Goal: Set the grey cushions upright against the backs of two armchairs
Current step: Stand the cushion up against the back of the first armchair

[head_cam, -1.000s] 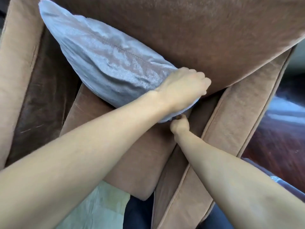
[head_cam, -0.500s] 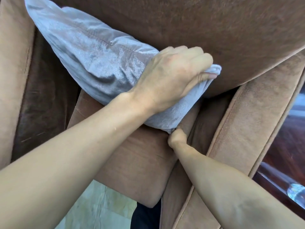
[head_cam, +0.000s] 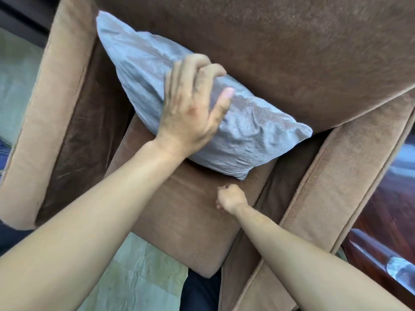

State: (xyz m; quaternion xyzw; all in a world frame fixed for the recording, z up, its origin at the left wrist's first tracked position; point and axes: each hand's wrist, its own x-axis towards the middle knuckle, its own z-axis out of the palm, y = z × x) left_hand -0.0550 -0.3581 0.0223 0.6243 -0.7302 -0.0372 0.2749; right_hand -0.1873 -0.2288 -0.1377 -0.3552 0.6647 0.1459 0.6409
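Note:
A shiny grey cushion (head_cam: 253,135) stands on its long edge on the brown seat (head_cam: 179,212), leaning against the armchair's backrest (head_cam: 292,52). It spans from the left armrest side to near the right one. My left hand (head_cam: 193,104) lies on the cushion's middle, with the fingers hooked over its top edge and the thumb on its front face. My right hand (head_cam: 231,198) is a closed fist over the seat, just below the cushion's lower right corner and apart from it. Only one armchair and one cushion are in view.
The chair's tan left armrest (head_cam: 45,131) and right armrest (head_cam: 336,187) flank the seat. Pale tiled floor (head_cam: 134,277) shows below the seat front. A glossy dark red wooden surface (head_cam: 393,209) lies to the right of the chair.
My left hand slid from the cushion's right corner to its middle top edge. My right hand let go of the lower corner and drew back. The cushion now sits straighter against the backrest.

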